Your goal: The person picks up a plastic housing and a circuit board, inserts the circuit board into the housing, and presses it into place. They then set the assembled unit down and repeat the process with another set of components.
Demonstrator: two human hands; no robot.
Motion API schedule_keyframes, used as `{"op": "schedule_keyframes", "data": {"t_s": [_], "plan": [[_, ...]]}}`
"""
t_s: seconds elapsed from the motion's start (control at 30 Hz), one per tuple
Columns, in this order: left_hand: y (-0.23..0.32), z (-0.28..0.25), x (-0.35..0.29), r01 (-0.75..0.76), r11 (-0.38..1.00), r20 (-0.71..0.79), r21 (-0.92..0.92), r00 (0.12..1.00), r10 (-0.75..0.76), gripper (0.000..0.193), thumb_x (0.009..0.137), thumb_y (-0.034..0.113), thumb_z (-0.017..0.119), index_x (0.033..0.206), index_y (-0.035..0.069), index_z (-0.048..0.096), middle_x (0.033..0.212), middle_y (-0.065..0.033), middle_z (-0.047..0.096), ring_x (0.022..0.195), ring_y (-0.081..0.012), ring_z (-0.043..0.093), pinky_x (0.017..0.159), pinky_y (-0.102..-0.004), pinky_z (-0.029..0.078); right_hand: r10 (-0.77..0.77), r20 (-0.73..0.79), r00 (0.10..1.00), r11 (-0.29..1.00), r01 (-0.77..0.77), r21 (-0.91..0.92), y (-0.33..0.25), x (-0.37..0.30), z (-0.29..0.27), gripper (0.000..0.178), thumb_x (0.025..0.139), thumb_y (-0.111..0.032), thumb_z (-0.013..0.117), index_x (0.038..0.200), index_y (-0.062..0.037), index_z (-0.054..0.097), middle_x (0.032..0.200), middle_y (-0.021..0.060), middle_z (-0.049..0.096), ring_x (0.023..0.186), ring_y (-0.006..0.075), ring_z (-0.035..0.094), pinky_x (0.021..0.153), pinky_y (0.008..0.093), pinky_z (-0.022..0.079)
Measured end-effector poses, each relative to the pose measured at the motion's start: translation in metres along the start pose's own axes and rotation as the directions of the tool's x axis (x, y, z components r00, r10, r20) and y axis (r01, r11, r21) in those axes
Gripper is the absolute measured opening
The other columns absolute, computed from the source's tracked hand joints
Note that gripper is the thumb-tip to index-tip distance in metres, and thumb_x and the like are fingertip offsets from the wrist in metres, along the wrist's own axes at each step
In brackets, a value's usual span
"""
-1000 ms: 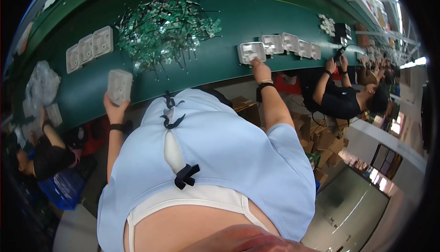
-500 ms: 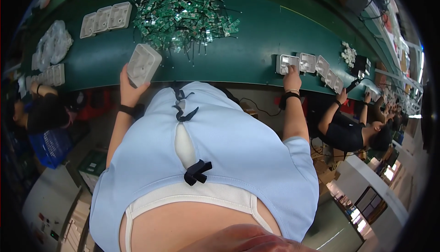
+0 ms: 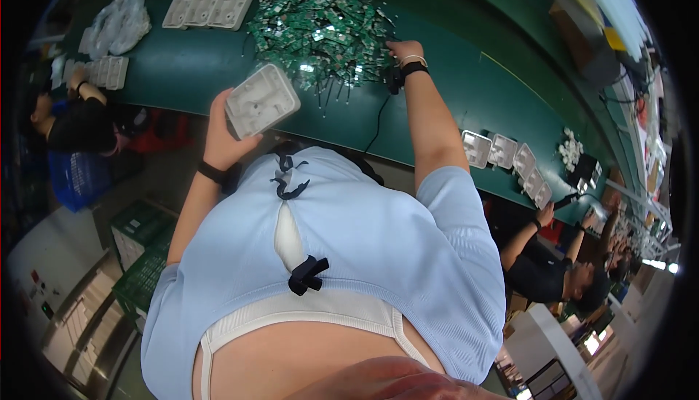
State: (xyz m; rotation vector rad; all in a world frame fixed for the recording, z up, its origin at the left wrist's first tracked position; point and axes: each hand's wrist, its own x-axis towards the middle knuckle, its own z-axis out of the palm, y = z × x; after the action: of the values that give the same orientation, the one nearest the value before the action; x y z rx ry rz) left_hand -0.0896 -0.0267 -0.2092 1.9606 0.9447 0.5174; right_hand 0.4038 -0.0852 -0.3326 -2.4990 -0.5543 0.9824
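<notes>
My left hand (image 3: 224, 141) grips an off-white plastic housing (image 3: 261, 101) by its left and lower edges. Shaped like a shallow open box, it is tilted with its hollow inside facing up. My right hand (image 3: 408, 50) reaches to the right edge of a big heap of small green circuit boards (image 3: 317, 32) with dark wires. Its fingers are drawn together there, and whatever they pinch is too small to make out. A black band with a cord (image 3: 378, 120) hanging from it circles my right wrist.
Three off-white housings (image 3: 207, 8) stand at the far left beside a clear plastic bag (image 3: 120, 23). Another row of housings (image 3: 502, 150) lies along the front edge at right, near small white parts (image 3: 570, 149). Co-workers sit on both sides of the green table (image 3: 437, 72).
My right hand has left the housing at the right end of the table and moved to the circuit board heap. The housing in my left hand has turned and shifted right.
</notes>
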Motion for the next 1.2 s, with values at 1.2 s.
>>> {"op": "schedule_keyframes", "data": {"t_s": [1.2], "plan": [[0.148, 0.013, 0.097, -0.489, 0.872, -0.062, 0.002, 0.871, 0.488, 0.102, 0.064, 0.015, 0.085, 0.154, 0.008, 0.037, 0.149, -0.0193, 0.045, 0.138, -0.0395, 0.048, 0.115, -0.0447, 0.041, -0.739, -0.465, 0.488, 0.377, 0.871, 0.315, -0.113, -0.297, -0.043, 0.012, 0.090, 0.001, 0.076, 0.102, -0.0003, 0.077, 0.102, 0.0081, 0.075, 0.089, 0.0154, 0.069, 0.080, 0.0257, 0.054]]}}
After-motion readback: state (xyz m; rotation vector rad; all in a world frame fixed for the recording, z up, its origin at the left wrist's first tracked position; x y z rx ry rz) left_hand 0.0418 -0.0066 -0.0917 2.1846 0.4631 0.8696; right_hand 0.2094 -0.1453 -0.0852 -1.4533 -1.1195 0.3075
